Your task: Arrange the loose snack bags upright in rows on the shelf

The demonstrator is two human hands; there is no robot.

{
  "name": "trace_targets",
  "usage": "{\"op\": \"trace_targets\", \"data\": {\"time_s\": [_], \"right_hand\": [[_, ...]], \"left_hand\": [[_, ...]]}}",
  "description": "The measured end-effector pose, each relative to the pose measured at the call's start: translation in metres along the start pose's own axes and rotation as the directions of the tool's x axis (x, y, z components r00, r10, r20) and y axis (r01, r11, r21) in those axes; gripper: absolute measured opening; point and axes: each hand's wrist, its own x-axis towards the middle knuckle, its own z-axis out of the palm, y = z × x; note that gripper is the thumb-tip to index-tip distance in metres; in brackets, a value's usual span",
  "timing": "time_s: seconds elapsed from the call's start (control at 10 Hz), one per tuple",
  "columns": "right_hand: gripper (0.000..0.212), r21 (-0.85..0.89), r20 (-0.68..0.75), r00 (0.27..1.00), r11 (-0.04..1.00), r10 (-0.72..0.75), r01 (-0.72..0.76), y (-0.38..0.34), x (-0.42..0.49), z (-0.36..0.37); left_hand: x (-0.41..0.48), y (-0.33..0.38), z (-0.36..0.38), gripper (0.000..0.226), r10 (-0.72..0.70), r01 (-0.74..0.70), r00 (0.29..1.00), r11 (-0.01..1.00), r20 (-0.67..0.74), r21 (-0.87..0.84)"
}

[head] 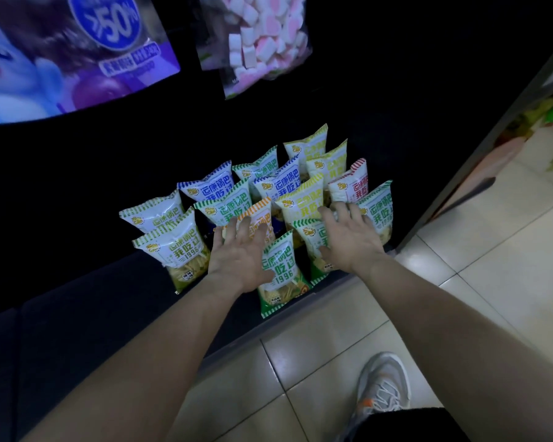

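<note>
Your left hand [240, 253] and right hand [348, 237] spread flat over the bags [179, 247], holding nothing. Marshmallows [262, 43] hang at the top, and a shoe [382, 387] is lower right.

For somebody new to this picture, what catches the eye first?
The bright snack bags stand in rows on the dark shelf in the middle. Over the front rows, the left hand and the right hand reach in with fingers spread. Above hangs a bag of pink and white marshmallows, beside a purple poster at upper left.
</note>
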Motion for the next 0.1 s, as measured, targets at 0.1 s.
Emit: {"op": "trace_targets", "data": {"time_s": [0.1], "right_hand": [[0.081, 0.041, 0.020, 0.998, 0.997, 0.058, -0.058, -0.0016, -0.0103, -0.0215]], "left_hand": [[-0.0104, -0.0030, -0.0176, 0.099, -0.023, 0.023, 1.000, 0.999, -0.014, -0.030]]}}
